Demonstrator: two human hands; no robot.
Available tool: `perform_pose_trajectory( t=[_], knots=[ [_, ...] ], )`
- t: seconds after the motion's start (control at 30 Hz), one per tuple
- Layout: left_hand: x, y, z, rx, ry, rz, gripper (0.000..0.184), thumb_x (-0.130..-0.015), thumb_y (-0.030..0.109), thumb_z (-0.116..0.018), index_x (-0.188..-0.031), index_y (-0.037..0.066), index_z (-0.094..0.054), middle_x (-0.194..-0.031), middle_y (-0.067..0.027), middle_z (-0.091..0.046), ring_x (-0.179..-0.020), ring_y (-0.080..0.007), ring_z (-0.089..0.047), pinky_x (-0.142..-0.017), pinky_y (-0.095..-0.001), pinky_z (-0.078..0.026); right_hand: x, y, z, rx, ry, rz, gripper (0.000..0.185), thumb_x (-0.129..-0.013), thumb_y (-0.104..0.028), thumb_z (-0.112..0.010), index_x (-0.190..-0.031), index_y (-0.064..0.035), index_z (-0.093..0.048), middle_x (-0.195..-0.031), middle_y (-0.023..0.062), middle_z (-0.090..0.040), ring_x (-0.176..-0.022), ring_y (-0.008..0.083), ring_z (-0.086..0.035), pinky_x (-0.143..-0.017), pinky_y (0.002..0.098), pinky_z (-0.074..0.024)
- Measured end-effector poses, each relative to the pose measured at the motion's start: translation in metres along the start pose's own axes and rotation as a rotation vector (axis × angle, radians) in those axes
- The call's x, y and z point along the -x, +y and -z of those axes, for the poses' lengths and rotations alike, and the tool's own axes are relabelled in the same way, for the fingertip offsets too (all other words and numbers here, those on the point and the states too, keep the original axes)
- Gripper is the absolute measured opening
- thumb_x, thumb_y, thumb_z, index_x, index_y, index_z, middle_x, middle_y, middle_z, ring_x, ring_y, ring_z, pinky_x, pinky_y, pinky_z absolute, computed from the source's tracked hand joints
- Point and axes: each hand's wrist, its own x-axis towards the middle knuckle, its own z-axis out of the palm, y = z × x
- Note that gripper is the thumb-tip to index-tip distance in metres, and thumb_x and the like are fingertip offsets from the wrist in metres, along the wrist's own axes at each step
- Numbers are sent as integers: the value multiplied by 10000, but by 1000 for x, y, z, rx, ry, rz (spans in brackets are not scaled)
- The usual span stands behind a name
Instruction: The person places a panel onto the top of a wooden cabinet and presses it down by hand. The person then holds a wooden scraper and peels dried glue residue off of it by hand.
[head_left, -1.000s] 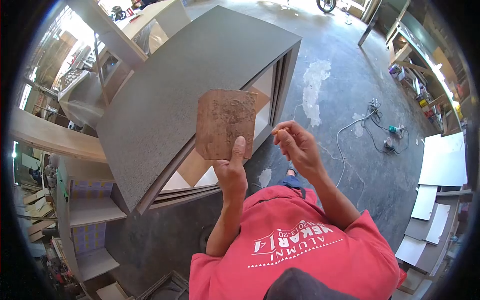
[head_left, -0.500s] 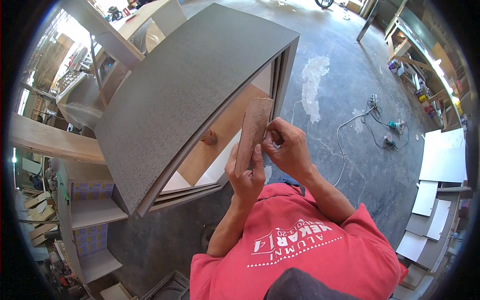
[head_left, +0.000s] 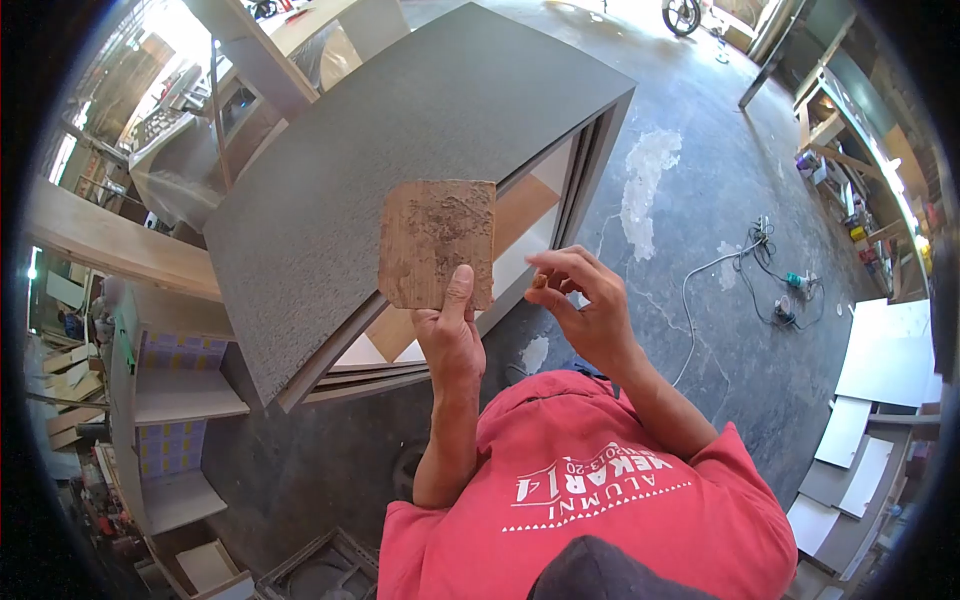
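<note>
My left hand (head_left: 452, 345) is closed on the lower edge of a flat, squarish piece of wood (head_left: 420, 240), thumb on its face. That face is turned toward me and carries rough, dark brown residue. To the right of the wood and apart from it, my right hand (head_left: 595, 308) pinches a small brown lump (head_left: 540, 281) between thumb and fingertips. What the lump is made of I cannot make out. Behind both hands a large grey cabinet (head_left: 430, 110) stands tilted in view, its open side showing a pale interior and a wooden panel (head_left: 527, 216).
A shelf unit (head_left: 180, 400) stands at lower left, below a wooden beam (head_left: 120, 240). Power cords (head_left: 690, 310) and a green-ended tool (head_left: 797, 280) lie on the concrete floor (head_left: 640, 330). White panels (head_left: 885, 350) lean along the right side.
My left hand has turned the wood from nearly edge-on to face me and moved it left. My right hand has drawn away from the wood, and a small lump now shows in its fingers.
</note>
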Motion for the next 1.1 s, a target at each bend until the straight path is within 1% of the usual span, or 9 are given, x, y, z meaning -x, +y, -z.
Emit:
perform_pose_trajectory(
  t=[0.1, 0.23, 0.33, 0.4, 0.43, 0.7, 0.8, 0.87, 1.1],
  knots=[
    [2, 6, -2, -17, -26, 22, 431, -936, 31, -646, -1340, -22, -505, -1232, -110, -622, -1028, -162, -650, -812, -294, -582, -3, 1, -4, 131, -1, 279, 266, -839, -33, -755, -1089, -90, -686, -980, 97, -643, -823, 201, -664, -665, 319, -544],
    [9, 16, -2, 6, -177, 179, 406, -942, 56, -636, -1320, -28, -515, -1202, -114, -637, -1008, -173, -663, -807, -311, -581, -11, 2, -3, 272, 4, 396, 265, -830, -56, -767, -1075, -88, -670, -966, 111, -649, -797, 227, -652, -669, 330, -548],
    [12, 16, -6, -33, -157, 136, 402, -926, 62, -647, -1299, -19, -522, -1130, -116, -652, -943, -178, -675, -746, -304, -589, -14, -2, 1, 180, 133, 265, 213, -866, -104, -758, -1054, -71, -663, -939, 80, -655, -777, 182, -629, -679, 310, -532],
    [14, 15, -6, -46, -115, 83, 403, -910, 57, -657, -1284, -10, -525, -1074, -116, -661, -887, -177, -683, -679, -293, -600, -14, -2, 5, -81, 176, -142, 177, -915, -143, -729, -1042, -45, -654, -920, 38, -662, -763, 119, -599, -686, 270, -505],
    [16, 15, -5, -110, -122, 48, 406, -916, 64, -658, -1288, -20, -521, -1093, -123, -659, -916, -183, -682, -716, -298, -599, -15, -1, 4, -164, 163, -191, 166, -952, -156, -695, -1032, -18, -648, -880, 5, -657, -755, 71, -563, -682, 242, -476],
    [33, 5, -11, -290, -132, -120, 456, -955, 97, -652, -1342, -65, -472, -1198, -129, -641, -1048, -177, -653, -833, -302, -553, -18, 9, -5, -79, -36, -209, 204, -952, -163, -685, -1009, 22, -623, -749, 25, -611, -658, 73, -511, -600, 266, -453],
    [30, -6, -7, -348, -109, -275, 365, -944, 70, -652, -1262, -77, -552, -1126, -168, -676, -1001, -250, -692, -815, -325, -549, -17, 6, -5, -50, -55, -194, 188, -967, -149, -653, -995, 29, -600, -721, 43, -600, -628, 82, -496, -580, 286, -446],
    [29, -5, -7, -604, -214, -592, 235, -920, 38, -655, -1121, -83, -644, -1002, -230, -693, -913, -350, -714, -772, -361, -548, -15, -3, -3, 74, -95, -209, 115, -1009, -112, -588, -988, 0, -573, -794, -23, -558, -671, 34, -424, -562, 226, -362],
    [31, -12, -5, -681, -199, -675, 182, -903, 36, -653, -1037, -84, -682, -933, -257, -693, -828, -393, -708, -715, -405, -547, -8, 10, -3, -162, -75, -172, 93, -1012, -100, -558, -968, -19, -546, -742, -37, -462, -656, 42, -378, -548, 234, -328]
  ],
)
